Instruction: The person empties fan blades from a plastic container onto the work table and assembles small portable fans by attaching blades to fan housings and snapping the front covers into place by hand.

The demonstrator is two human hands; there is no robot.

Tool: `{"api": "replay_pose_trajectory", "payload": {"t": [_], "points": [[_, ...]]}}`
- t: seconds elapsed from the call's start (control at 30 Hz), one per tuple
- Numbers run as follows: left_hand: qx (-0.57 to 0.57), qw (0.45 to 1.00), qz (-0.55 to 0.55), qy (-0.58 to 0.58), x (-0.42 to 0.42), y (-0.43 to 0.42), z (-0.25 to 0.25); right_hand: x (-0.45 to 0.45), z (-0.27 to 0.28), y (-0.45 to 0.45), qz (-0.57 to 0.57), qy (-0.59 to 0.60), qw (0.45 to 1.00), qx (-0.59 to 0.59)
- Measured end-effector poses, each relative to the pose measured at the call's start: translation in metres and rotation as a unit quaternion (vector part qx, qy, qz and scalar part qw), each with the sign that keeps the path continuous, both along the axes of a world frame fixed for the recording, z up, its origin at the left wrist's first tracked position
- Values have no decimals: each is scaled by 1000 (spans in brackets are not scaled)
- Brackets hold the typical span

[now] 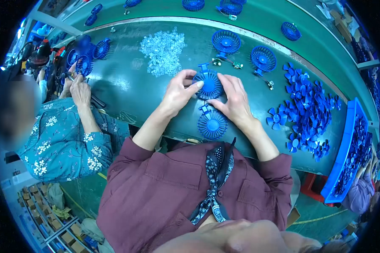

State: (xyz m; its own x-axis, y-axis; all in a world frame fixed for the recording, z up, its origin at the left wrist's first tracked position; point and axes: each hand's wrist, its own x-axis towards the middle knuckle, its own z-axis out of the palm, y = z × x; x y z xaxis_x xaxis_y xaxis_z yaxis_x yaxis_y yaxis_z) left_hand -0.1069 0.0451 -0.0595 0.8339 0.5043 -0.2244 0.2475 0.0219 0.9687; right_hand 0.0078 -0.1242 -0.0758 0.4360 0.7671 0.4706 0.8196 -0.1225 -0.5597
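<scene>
Over the green table, my left hand and my right hand grip a blue fan housing from both sides. My left thumb presses on its round centre, and my right fingers curl round its right rim. Just below it, close to my body, lies a second blue fan housing with its short neck pointing up towards my right thumb. Farther up the table are a fan housing with a small circuit board and another fan housing, its wired board hanging to the lower right.
A heap of small clear plastic pieces lies ahead of my left hand. Blue fan blades are piled on the right, beside a blue bin of small blue parts. On my left a co-worker's hand works at fan housings. A green belt runs behind.
</scene>
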Motion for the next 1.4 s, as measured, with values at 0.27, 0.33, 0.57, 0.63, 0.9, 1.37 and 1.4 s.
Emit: {"api": "replay_pose_trajectory", "payload": {"t": [0.27, 0.33, 0.57, 0.63, 0.9, 1.37, 1.4], "points": [[572, 732, -137, -343, -13, -19, 18, -21, 4, -41, -35, 495, 858, 130], [625, 651, -171, -395, -11, -25, 12, -11, 16, -57, -26, 690, 718, 86], [629, 627, -170, -426, -18, -24, -7, -9, 16, -57, 46, 733, 666, 131], [635, 639, -148, -409, -20, -20, -13, -10, 19, -51, 29, 710, 693, 122], [574, 766, 14, -289, -31, -13, -27, -3, 15, -16, -6, 654, 749, 112], [468, 859, 77, -194, -23, -7, -37, 11, -2, 19, -8, 682, 723, 109], [449, 871, 78, -185, -22, -7, -38, 10, -1, 20, -8, 686, 719, 114]]}}
